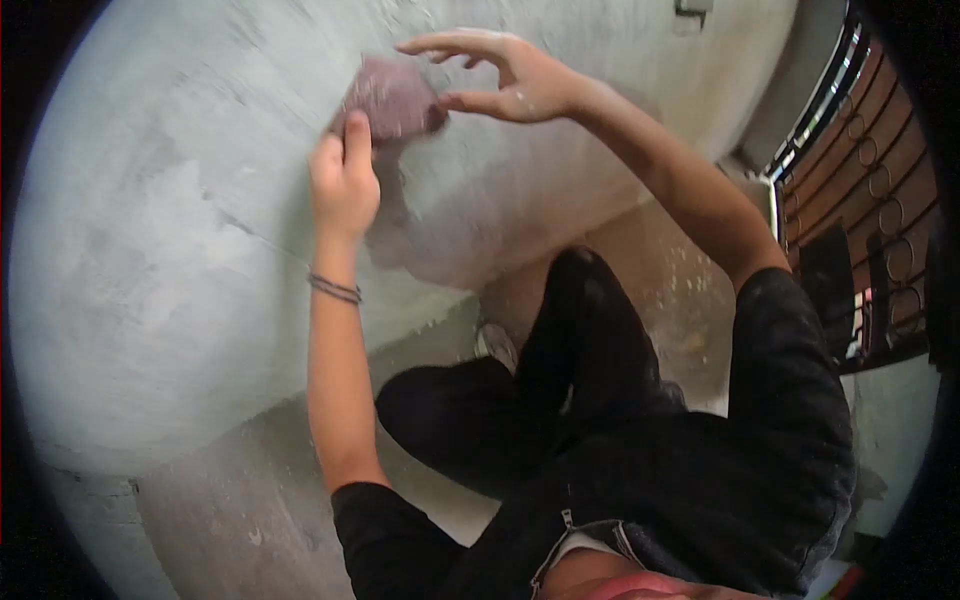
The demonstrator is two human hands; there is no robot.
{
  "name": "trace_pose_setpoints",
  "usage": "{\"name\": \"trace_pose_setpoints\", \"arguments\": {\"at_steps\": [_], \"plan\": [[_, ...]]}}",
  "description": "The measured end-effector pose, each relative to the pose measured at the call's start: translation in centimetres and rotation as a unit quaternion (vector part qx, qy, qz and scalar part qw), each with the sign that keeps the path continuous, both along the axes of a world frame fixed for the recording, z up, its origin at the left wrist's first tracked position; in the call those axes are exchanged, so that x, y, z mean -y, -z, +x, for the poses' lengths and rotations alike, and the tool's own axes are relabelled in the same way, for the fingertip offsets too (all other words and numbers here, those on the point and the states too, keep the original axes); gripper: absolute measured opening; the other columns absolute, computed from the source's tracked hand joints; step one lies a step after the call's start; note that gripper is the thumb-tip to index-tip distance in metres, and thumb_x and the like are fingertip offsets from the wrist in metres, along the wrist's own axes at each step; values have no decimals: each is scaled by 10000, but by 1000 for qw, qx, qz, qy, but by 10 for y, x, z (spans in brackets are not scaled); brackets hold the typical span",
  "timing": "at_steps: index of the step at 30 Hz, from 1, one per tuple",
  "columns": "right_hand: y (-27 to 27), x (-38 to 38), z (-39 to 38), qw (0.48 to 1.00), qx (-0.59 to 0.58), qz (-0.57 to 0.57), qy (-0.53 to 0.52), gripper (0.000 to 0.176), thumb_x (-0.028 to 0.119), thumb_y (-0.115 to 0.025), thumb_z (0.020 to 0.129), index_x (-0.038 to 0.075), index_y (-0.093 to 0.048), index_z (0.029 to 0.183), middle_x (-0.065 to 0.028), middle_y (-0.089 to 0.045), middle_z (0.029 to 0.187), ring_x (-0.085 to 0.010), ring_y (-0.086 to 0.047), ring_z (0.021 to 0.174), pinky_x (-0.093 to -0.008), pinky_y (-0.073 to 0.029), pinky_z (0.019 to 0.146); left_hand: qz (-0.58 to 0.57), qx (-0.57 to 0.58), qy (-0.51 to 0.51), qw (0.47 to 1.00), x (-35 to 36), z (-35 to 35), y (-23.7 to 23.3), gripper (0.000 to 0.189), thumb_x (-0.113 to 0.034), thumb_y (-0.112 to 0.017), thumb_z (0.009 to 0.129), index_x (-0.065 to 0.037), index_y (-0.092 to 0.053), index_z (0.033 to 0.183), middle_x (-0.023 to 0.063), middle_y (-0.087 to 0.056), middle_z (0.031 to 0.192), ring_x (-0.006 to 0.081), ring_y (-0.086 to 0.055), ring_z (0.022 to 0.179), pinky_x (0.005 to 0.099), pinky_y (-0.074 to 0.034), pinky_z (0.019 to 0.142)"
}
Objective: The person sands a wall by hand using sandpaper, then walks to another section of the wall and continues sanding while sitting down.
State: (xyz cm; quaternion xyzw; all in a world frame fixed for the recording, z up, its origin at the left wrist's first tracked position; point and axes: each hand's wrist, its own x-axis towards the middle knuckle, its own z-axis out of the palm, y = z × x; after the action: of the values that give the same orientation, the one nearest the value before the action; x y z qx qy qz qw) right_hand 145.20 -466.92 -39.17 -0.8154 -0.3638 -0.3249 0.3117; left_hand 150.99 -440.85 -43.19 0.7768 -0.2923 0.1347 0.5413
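A piece of purplish-brown sandpaper (390,100) is pinched in my left hand (343,185), its thumb lying over the lower left edge. The sheet is up in front of the pale, patchy wall (200,200) and looks slightly bent. My right hand (515,82) is just to the right of the sheet, fingers spread and the thumb tip right at the sheet's right edge. White dust marks that hand.
Below the wall lies a dusty concrete floor (270,490) with pale specks. My bent legs (590,340) in black trousers are close to the wall's base. At right stands a metal grille (865,180) with ring shapes. A small dark fitting (692,10) sits high on the wall.
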Motion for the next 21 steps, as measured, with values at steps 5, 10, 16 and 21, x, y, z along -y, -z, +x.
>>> {"name": "trace_pose_setpoints", "arguments": {"at_steps": [5,10,16,21], "plan": [[3,12,-16,986,-152,66,12,467,253,-721,930,68,-603,1343,-224,-650,1270,-290,-654,1155,-406,-531,981,-102,82,88,987,40,-26,2,340,-289,-570,1041,44,-631,1081,67,-652,945,107,-592,803,279,-530,770],[-18,66,-22,977,-84,77,178,138,69,-658,939,-17,-610,1036,-137,-713,961,-230,-670,928,-375,-540,828,-102,9,106,989,57,-33,45,301,-231,-618,1009,-2,-640,1204,78,-673,1098,142,-648,922,272,-540,772],[-63,152,14,871,292,158,363,377,66,-499,1017,-15,-507,1385,-228,-563,1404,-352,-568,1281,-394,-477,1038,48,14,200,979,61,-42,79,252,-197,-627,992,-47,-684,1186,101,-704,1060,186,-682,905,297,-547,775],[-60,145,63,828,274,225,434,429,157,-454,1043,-45,-492,1420,-245,-464,1496,-358,-397,1427,-377,-305,1185,68,13,210,975,64,-47,70,234,-170,-627,987,-31,-693,1163,110,-720,1028,182,-692,925,300,-546,816]]}}
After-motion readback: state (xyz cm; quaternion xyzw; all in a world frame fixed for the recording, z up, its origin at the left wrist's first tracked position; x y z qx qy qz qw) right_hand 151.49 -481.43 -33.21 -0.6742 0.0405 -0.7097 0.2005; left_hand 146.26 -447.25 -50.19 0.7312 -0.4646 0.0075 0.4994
